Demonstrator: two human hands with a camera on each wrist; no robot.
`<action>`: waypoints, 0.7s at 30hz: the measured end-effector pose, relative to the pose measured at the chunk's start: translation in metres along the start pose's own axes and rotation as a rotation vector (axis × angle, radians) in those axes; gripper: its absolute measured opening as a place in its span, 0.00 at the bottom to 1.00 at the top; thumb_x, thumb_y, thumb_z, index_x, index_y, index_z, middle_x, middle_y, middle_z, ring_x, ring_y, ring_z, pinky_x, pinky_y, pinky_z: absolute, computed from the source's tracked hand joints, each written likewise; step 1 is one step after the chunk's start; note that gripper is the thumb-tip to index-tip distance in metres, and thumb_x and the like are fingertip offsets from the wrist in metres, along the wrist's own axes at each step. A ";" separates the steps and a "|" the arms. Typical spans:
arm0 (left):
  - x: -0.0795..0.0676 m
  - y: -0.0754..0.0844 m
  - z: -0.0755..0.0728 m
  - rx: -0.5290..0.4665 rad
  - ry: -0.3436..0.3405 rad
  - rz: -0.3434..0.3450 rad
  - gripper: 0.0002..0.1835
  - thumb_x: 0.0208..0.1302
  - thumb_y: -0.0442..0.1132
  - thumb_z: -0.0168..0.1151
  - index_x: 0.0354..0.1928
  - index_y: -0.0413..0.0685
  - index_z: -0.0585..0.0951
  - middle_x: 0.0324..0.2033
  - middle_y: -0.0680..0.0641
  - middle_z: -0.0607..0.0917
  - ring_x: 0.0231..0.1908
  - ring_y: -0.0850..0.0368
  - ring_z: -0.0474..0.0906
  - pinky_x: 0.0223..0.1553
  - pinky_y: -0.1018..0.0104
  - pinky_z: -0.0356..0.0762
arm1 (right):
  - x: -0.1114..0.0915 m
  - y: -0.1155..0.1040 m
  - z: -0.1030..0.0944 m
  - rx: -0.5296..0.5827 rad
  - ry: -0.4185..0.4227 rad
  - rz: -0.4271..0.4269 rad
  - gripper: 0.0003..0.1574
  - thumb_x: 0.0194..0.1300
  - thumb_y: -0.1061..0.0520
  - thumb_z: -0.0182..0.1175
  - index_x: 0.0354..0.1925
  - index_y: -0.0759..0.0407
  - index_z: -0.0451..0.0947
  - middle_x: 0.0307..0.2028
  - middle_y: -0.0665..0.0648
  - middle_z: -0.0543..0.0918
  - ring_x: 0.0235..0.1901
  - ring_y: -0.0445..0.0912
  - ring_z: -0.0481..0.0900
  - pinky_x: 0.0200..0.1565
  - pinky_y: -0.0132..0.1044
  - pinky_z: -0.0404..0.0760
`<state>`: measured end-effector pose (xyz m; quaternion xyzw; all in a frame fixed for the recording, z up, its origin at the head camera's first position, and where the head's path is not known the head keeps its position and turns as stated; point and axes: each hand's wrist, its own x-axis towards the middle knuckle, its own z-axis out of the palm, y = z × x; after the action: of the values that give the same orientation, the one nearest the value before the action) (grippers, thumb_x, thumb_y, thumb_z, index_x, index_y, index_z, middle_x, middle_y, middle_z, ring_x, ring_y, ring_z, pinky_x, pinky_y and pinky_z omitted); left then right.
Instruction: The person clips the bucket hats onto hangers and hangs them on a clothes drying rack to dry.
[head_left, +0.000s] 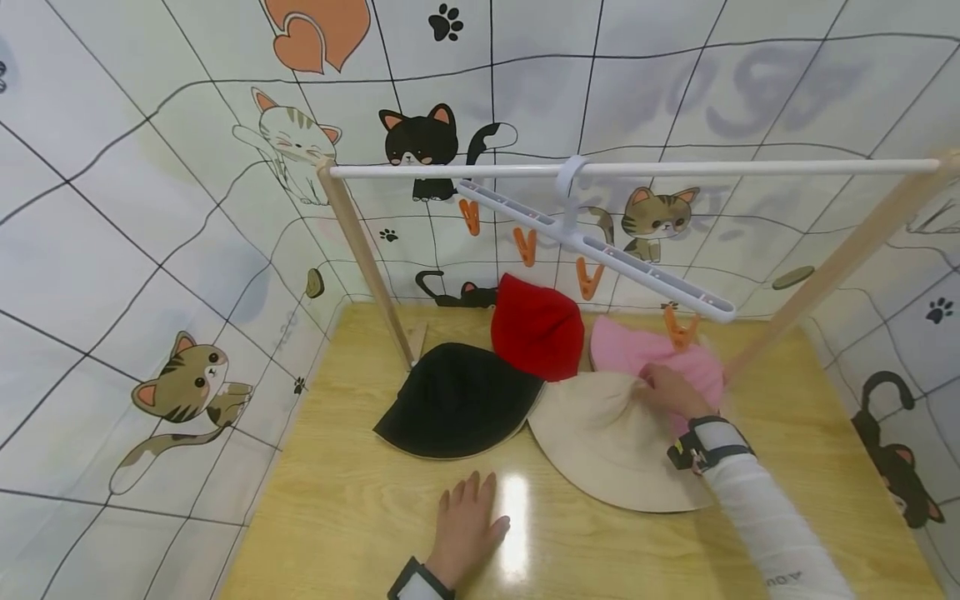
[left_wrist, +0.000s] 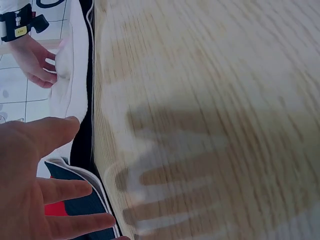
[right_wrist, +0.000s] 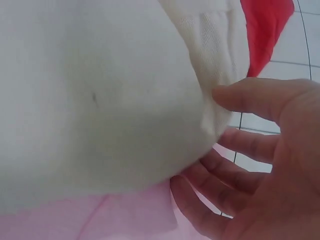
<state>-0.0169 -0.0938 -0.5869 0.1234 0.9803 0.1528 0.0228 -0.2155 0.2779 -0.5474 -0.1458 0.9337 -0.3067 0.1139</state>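
Beige hat [head_left: 611, 450] (top) in R hand [head_left: 672, 392]

The cream cloth hat [head_left: 600, 442] lies right of centre, its crown toward the far side and its wide, curved brim spreading toward the near side. Soft folds gather in the pale fabric where the crown is pinched, and the brim's underside is dark.

Right of centre in the head view, the cream hat [head_left: 611, 450] and right hand [head_left: 673, 392] partly hide the pink hat [head_left: 628, 347], while the left hand [left_wrist: 22, 177] is cut off at the left wrist view's lower left.
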 end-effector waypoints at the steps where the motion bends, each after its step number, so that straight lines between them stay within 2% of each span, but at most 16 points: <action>1: 0.000 0.001 0.000 -0.001 -0.005 0.003 0.33 0.60 0.54 0.63 0.62 0.43 0.72 0.57 0.35 0.75 0.54 0.36 0.72 0.51 0.36 0.67 | 0.001 -0.002 0.002 -0.001 0.002 0.011 0.09 0.63 0.62 0.58 0.36 0.69 0.74 0.26 0.56 0.76 0.27 0.49 0.72 0.32 0.42 0.72; 6: -0.001 0.005 -0.003 -0.017 -0.013 0.025 0.32 0.60 0.53 0.64 0.62 0.42 0.72 0.56 0.34 0.75 0.53 0.35 0.73 0.51 0.35 0.68 | 0.002 -0.004 0.008 0.029 0.021 0.052 0.08 0.63 0.61 0.56 0.35 0.67 0.72 0.25 0.56 0.74 0.27 0.50 0.72 0.31 0.41 0.71; 10: -0.001 0.008 -0.006 -0.014 -0.025 0.019 0.32 0.60 0.52 0.65 0.61 0.42 0.73 0.56 0.34 0.76 0.54 0.35 0.73 0.51 0.35 0.67 | 0.001 0.002 0.009 0.073 0.030 0.044 0.12 0.64 0.59 0.57 0.40 0.69 0.73 0.31 0.60 0.77 0.33 0.53 0.74 0.38 0.46 0.74; 14: -0.002 0.008 -0.006 -0.009 -0.035 0.017 0.31 0.60 0.52 0.65 0.60 0.42 0.73 0.55 0.34 0.76 0.54 0.36 0.72 0.52 0.35 0.67 | -0.001 0.004 0.003 0.148 0.008 0.031 0.21 0.68 0.56 0.56 0.51 0.72 0.73 0.45 0.68 0.79 0.46 0.59 0.74 0.51 0.56 0.70; 16: -0.002 0.008 -0.005 -0.009 -0.032 0.018 0.30 0.60 0.51 0.65 0.60 0.42 0.73 0.55 0.34 0.76 0.54 0.36 0.73 0.52 0.35 0.67 | -0.004 0.001 -0.001 0.193 -0.013 0.042 0.25 0.69 0.54 0.56 0.55 0.72 0.72 0.50 0.69 0.77 0.50 0.60 0.73 0.55 0.58 0.67; 21: 0.000 0.007 -0.004 -0.016 -0.026 0.011 0.30 0.60 0.50 0.64 0.60 0.42 0.73 0.55 0.34 0.76 0.55 0.35 0.72 0.52 0.34 0.66 | -0.009 -0.014 -0.015 0.209 -0.013 0.055 0.27 0.71 0.48 0.55 0.57 0.68 0.73 0.49 0.65 0.79 0.48 0.57 0.73 0.54 0.57 0.67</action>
<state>-0.0158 -0.0882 -0.5808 0.1307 0.9779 0.1591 0.0356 -0.2086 0.2783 -0.5254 -0.1096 0.8995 -0.3981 0.1429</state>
